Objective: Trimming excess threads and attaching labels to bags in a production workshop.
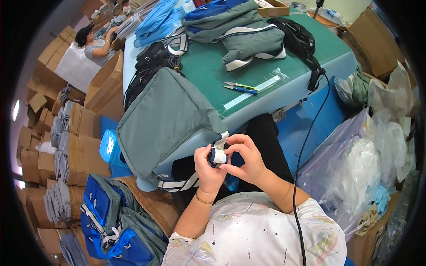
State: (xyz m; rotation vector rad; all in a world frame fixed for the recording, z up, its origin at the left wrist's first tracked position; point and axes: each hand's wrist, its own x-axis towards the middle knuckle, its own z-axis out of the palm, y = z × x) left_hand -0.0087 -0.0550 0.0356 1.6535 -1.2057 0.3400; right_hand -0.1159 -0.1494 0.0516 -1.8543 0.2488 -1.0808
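A white webbing strap with navy edges (pixel 219 156) is rolled into a small bundle above my lap. My left hand (pixel 207 172) is closed around its left side. At the right side, the thumb and fingers of my right hand (pixel 246 160) pinch the roll. The strap runs up to the corner of a grey-green fabric bag (pixel 164 117), which lies tilted over the table's near left edge. Another striped strap (pixel 179 184) hangs from the bag's lower corner. What lies inside my curled fingers is hidden.
Thread snips (pixel 241 88) and a white strip (pixel 252 92) lie on the green-topped table (pixel 202 66). More grey bags (pixel 248 40) and black backpacks (pixel 295 40) sit behind. A black cable (pixel 309 155) hangs past my right arm. Blue-grey bags (pixel 120 221) fill a box at left; a person (pixel 95 46) sits far left.
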